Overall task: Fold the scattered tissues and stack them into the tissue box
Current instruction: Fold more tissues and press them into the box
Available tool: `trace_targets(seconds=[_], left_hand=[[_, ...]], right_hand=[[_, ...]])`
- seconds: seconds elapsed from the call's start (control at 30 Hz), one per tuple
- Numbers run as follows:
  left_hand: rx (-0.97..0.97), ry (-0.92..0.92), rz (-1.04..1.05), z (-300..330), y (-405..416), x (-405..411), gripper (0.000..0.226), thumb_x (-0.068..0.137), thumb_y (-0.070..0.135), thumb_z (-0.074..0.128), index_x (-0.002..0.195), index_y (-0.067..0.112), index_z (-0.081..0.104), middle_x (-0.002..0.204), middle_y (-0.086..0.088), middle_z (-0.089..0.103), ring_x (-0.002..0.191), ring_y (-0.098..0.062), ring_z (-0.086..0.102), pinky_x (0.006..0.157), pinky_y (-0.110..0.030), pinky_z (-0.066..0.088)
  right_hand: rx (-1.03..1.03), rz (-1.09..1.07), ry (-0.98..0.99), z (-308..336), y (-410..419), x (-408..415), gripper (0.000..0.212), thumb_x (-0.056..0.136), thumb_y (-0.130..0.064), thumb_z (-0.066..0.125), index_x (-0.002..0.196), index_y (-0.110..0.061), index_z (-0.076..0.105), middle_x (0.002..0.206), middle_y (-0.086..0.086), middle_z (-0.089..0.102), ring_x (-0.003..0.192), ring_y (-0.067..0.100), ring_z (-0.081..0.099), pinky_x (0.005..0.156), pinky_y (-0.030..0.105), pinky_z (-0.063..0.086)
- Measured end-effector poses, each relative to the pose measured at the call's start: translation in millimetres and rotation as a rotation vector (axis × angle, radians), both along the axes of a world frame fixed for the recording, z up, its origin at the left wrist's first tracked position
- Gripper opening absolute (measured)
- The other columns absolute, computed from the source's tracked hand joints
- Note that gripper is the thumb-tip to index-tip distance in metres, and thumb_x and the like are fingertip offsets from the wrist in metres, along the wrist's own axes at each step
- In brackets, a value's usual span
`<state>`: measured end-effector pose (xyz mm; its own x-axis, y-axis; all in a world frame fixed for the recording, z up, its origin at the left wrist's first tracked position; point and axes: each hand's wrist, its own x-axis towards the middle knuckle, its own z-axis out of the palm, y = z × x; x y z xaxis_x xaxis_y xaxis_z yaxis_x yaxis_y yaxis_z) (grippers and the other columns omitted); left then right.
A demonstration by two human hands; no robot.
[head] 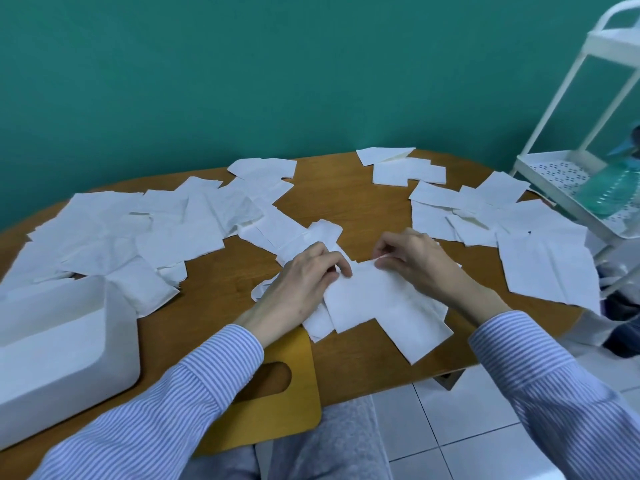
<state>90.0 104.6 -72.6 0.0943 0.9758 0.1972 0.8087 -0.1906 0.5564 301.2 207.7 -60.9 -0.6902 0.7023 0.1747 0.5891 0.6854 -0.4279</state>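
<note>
Fingers (341,268) of the left hand (304,275) and right hand (412,261) pinch the far edge of a tissue (377,299) near the tabletop's (356,209) front edge. Thin and limp, it likely tears easily; corners suit gripping. Scattered tissues (138,230) spread outward; the tissue box (59,344) sits front-left.

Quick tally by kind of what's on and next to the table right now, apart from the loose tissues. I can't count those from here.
White tissue box: 1
Yellow slotted lid: 1
Wooden table: 1
White trolley: 1
Green bottle on the trolley: 1
Hands, left hand and right hand, both pinching the tissue in front: 2
Total: 7, tissues not counted.
</note>
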Motion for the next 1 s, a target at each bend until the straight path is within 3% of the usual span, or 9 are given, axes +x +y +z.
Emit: trace_targets(seconds=[0.1, 0.27, 0.4, 0.5, 0.63, 0.83, 1.0], left_hand=[[0.033, -0.061, 0.010, 16.4, -0.8, -7.2, 0.025, 0.100, 0.008, 0.056, 0.099, 0.029, 0.070, 0.091, 0.008, 0.049, 0.086, -0.006, 0.053, 0.075, -0.021, 0.040], [0.066, -0.092, -0.035, 41.7, -11.8, -23.0, 0.032, 0.098, 0.002, 0.057, 0.097, 0.028, 0.076, 0.097, 0.008, 0.066, 0.094, -0.006, 0.061, 0.082, -0.022, 0.046], [0.064, -0.088, -0.011, 58.8, -28.4, -38.1, 0.034, 0.100, 0.004, 0.052, 0.101, 0.027, 0.077, 0.101, 0.010, 0.068, 0.100, -0.002, 0.060, 0.085, -0.015, 0.043], [0.060, -0.108, 0.042, 70.4, -45.4, -50.0, 0.034, 0.099, 0.005, 0.049, 0.104, 0.025, 0.076, 0.100, 0.012, 0.063, 0.095, 0.007, 0.055, 0.079, -0.007, 0.035], [0.085, -0.136, 0.086, 82.6, -73.2, -71.1, 0.022, 0.096, 0.014, 0.060, 0.103, 0.027, 0.076, 0.097, 0.012, 0.062, 0.093, -0.001, 0.056, 0.073, -0.010, 0.036], [0.084, -0.194, 0.157, 98.6, -116.8, -116.6, 0.026, 0.092, 0.010, 0.067, 0.104, 0.031, 0.077, 0.101, 0.014, 0.067, 0.094, -0.003, 0.060, 0.073, -0.012, 0.040], [0.068, -0.144, 0.235, 108.0, -165.3, -159.4, 0.026, 0.091, 0.010, 0.070, 0.103, 0.032, 0.077, 0.096, 0.013, 0.066, 0.078, -0.004, 0.055, 0.066, -0.013, 0.038]], right_hand=[[-0.128, 0.027, 0.118, 24.3, -7.0, -1.1, 0.017, 0.093, -0.015, 0.066, 0.091, -0.029, 0.057, 0.084, -0.008, 0.064, 0.081, 0.008, 0.060, 0.070, 0.030, 0.052], [-0.141, 0.085, 0.168, 48.7, -20.4, -7.5, 0.021, 0.093, -0.014, 0.065, 0.089, -0.033, 0.058, 0.087, -0.011, 0.066, 0.084, 0.009, 0.062, 0.075, 0.034, 0.055], [-0.180, 0.127, 0.161, 63.9, -30.7, -23.5, 0.018, 0.094, -0.014, 0.064, 0.092, -0.031, 0.068, 0.096, -0.015, 0.069, 0.091, 0.006, 0.063, 0.081, 0.036, 0.055], [-0.185, 0.161, 0.160, 74.4, -40.6, -39.3, 0.020, 0.094, -0.013, 0.065, 0.096, -0.032, 0.071, 0.100, -0.015, 0.069, 0.096, 0.005, 0.063, 0.082, 0.033, 0.055], [-0.148, 0.179, 0.194, 87.3, -53.6, -62.4, 0.022, 0.090, -0.011, 0.069, 0.094, -0.032, 0.073, 0.094, -0.011, 0.071, 0.090, 0.007, 0.064, 0.078, 0.030, 0.053], [-0.117, 0.313, 0.205, 102.5, -82.9, -110.0, 0.021, 0.092, -0.009, 0.066, 0.090, -0.029, 0.071, 0.092, -0.019, 0.070, 0.088, 0.009, 0.065, 0.076, 0.026, 0.052], [-0.159, 0.400, 0.198, 101.5, -109.9, -163.6, 0.020, 0.093, -0.009, 0.065, 0.093, -0.026, 0.075, 0.092, -0.018, 0.072, 0.086, 0.007, 0.066, 0.076, 0.025, 0.051]])
